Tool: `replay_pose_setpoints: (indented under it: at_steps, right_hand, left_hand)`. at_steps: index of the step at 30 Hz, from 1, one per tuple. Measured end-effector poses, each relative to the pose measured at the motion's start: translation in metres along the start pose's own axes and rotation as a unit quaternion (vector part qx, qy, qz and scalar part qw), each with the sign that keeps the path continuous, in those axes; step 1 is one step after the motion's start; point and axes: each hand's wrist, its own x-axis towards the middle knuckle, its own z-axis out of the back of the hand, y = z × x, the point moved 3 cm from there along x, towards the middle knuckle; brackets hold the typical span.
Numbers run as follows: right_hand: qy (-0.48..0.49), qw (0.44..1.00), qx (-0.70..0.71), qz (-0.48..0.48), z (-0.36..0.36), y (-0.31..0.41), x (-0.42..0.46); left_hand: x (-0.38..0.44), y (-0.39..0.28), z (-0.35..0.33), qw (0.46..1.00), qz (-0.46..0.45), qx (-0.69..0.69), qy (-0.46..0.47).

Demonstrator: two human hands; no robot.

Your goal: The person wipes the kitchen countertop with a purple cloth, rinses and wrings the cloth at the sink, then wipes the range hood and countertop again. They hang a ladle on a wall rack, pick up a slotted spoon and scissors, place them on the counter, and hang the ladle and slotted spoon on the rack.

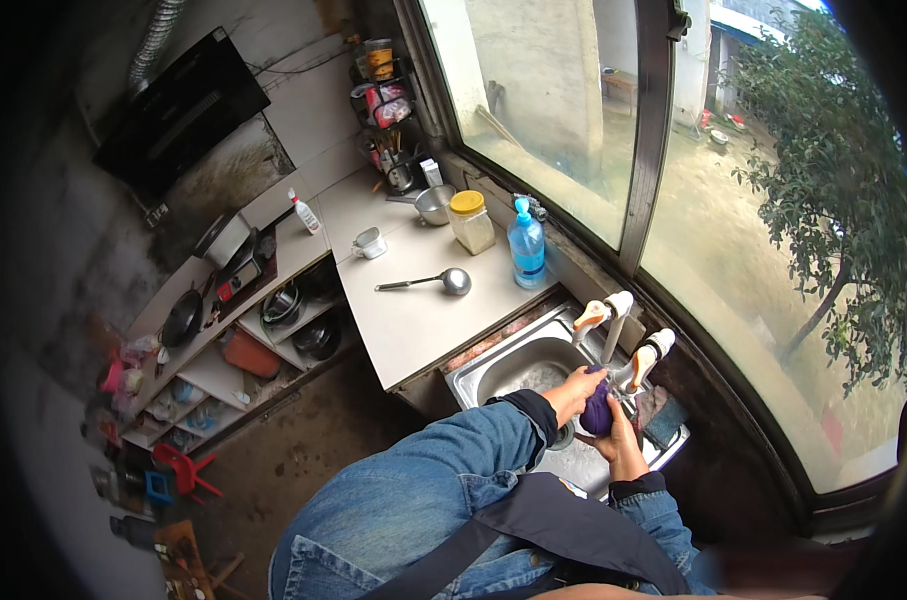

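Over the stainless steel sink [466,381], a dark purple eggplant [595,411] is held between both hands. My left hand [576,391] grips its upper part, and my right hand [620,435] holds its lower right side. The hands are just below two white taps with orange handles, the nearer [640,365] beside my right hand and the other [592,313] farther up. Water seems to run over the eggplant near the spout. A grey-green scouring cloth [664,418] lies on the sink's right edge. Part of the basin is hidden behind my sleeves.
On the counter [393,330] beside the sink are a ladle [455,281], a blue soap pump bottle [527,251], a yellow-lidded jar [471,225], a metal bowl [434,204] and a small cup [369,244]. A framed window [633,150] runs behind the taps.
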Motion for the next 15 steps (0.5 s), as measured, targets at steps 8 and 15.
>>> replay_pose_setpoints:
  at_steps: [8,15]
  right_hand:
    - [0.062,0.998,-0.029,0.003,-0.006,0.021,-0.011]
    - [0.081,0.933,0.335,-0.104,-0.007,0.026,0.018]
  left_hand:
    - [0.012,-0.001,0.001,0.923,0.138,0.253,0.255]
    - [-0.008,0.014,0.003,0.912,0.183,-0.136,0.34]
